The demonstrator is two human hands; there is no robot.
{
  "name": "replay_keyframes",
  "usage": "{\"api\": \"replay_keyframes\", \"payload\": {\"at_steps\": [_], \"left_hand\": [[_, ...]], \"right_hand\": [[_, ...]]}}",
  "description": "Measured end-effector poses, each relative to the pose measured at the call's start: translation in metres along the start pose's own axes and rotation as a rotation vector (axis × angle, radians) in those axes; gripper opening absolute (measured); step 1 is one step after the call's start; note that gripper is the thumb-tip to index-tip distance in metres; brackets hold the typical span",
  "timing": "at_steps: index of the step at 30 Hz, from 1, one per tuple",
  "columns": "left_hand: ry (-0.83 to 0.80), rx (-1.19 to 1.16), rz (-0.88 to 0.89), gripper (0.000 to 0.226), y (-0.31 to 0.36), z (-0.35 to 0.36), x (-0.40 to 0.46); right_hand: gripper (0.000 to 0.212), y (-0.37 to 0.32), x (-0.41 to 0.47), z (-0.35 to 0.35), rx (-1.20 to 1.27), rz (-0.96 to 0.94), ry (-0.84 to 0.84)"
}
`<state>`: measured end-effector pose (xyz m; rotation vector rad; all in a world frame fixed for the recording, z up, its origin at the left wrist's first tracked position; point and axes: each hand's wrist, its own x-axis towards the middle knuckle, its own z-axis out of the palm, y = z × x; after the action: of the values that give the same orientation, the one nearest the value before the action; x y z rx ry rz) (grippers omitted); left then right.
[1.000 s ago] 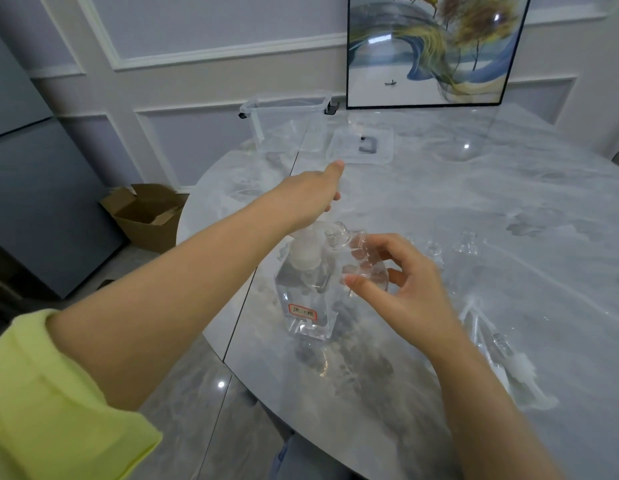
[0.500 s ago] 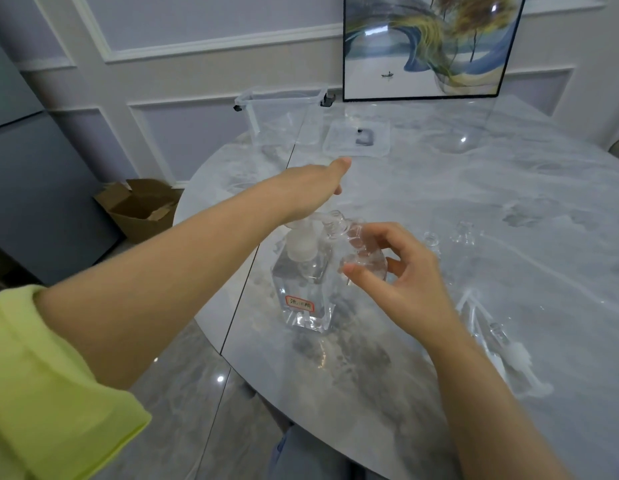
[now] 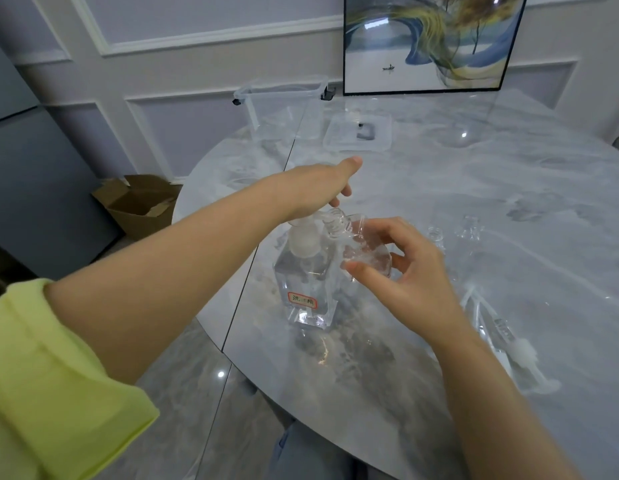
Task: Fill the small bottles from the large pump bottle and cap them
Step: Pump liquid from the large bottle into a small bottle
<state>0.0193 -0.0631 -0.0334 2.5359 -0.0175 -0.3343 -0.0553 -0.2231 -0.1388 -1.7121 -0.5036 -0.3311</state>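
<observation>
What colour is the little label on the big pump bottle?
The label on the large pump bottle is pale with a red border and greenish writing, seen in the head view.

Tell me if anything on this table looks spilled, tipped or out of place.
No spill shows. The small bottle is tilted in the right hand, its open neck at the pump of the large bottle, which suits filling. Loose pump caps lie on their sides at the right.

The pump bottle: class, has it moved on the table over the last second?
No. The pump bottle stands at the same spot beside the table's seam; only the camera shifted.
</observation>
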Motion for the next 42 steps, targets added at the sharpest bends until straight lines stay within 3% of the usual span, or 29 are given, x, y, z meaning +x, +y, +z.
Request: {"api": "replay_keyframes", "payload": {"at_steps": [42], "left_hand": [[0.067, 0.039, 0.004, 0.062, 0.0033, -0.0027, -0.0059]], "right_hand": [[0.033, -0.0024, 0.0001, -0.0017, -0.068, 0.013, -0.008]]}}
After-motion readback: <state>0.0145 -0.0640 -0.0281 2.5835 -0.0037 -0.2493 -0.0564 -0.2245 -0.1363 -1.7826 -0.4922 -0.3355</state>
